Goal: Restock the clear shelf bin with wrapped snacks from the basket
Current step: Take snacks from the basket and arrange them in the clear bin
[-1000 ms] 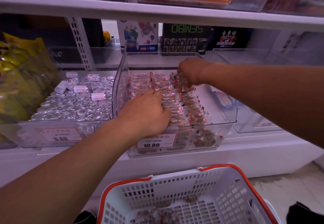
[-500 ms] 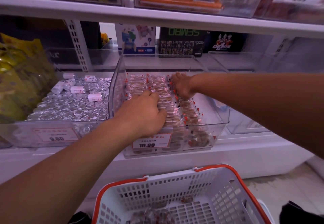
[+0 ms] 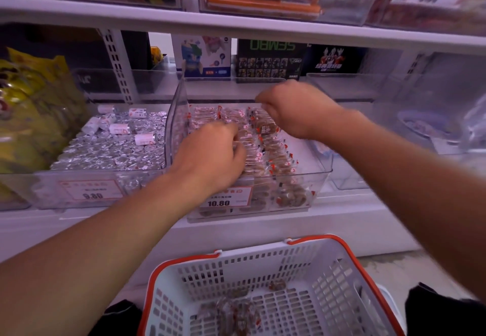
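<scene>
Both hands reach into the clear shelf bin (image 3: 322, 175), each grip bent downward. Left hand (image 3: 210, 157) lies knuckles-up on the rows of wrapped snacks (image 3: 265, 157) near the bin's front, its fingers curled onto the packets; whether it pinches one I cannot tell. Right hand (image 3: 292, 111) hovers over the bin's rear, fingers curled in, and its fingertips are hidden, so I cannot tell whether that grip is clamped on anything.

That bin is hard transparent plastic, rectangular with rounded corners, sitting on a white shelf (image 3: 342, 212). Inside it, the snacks stand in about three tidy rows, small brown pieces in crinkly clear wrappers with red marks. Its right-hand strip lies bare. One white price label (image 3: 226, 200) edged in red on the bin's front reads 10.80.

Below the bin, nearer the viewer, sits one white plastic basket (image 3: 328, 283) with slotted lattice walls and an orange rim. A small loose heap of the same wrapped snacks lies on its floor, plus one or two strays; the count is too blurred to give.

Left of the bin stands a second clear bin (image 3: 86, 193) packed with shiny silver foil pieces, about five small white rolls lying on top, labelled 9.80. Further left of it bulge glossy yellow bags (image 3: 34, 104).
</scene>
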Motion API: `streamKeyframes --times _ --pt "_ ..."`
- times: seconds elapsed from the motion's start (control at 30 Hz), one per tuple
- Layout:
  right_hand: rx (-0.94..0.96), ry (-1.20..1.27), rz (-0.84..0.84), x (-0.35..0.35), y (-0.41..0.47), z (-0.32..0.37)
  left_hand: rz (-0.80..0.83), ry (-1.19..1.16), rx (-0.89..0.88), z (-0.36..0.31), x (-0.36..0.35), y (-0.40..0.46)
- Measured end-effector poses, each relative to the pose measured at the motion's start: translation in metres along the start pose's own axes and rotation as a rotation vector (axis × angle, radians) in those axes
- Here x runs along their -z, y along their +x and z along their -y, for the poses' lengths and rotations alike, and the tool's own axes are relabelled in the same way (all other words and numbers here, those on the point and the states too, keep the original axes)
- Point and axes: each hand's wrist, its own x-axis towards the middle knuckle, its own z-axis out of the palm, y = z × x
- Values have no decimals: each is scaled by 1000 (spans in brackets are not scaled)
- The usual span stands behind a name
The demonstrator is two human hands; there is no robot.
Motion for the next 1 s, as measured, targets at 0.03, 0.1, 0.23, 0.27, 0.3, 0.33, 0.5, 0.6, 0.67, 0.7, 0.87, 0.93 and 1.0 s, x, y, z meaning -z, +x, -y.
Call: streamKeyframes --times 0.03,0.1,0.23,0.27,0.3,0.33,0.5,0.6,0.67,0.7,0.87,0.93,1.0 --pt "-7 109 -221 -2 -21 6 -85 -12 -54 -3 2 -5" --pt "-48 346 -669 -18 -78 22 -274 -12 -250 -9 7 -18" --pt "-426 648 -661 -122 -193 71 -198 -23 -601 -15 -21 -69" --pt "-482 737 -408 -155 -212 83 -26 20 -574 -11 -37 -85" --pt "-502 824 -69 -186 -229 95 214 86 -492 -5 -54 -103" --pt "-476 868 310 -214 -244 105 482 168 -368 3 -73 -121" --pt "-377 727 1250 -309 -315 132 1237 107 490 37 -175 -248" --pt "-331 643 1371 -334 -332 145 1487 33 662 32 -217 -303" --pt "-261 570 1362 -340 -333 158 1484 -59 770 26 -232 -314" --pt "-241 535 1331 -342 -333 166 1465 -74 791 23 -237 -316" --pt "-144 470 1195 -349 -340 204 1309 -152 1032 5 -264 -346" --pt "-56 504 1211 -350 -337 213 1151 -498 1316 -4 -268 -343" --pt "31 497 1260 -351 -332 215 852 -1041 1849 -10 -277 -336"
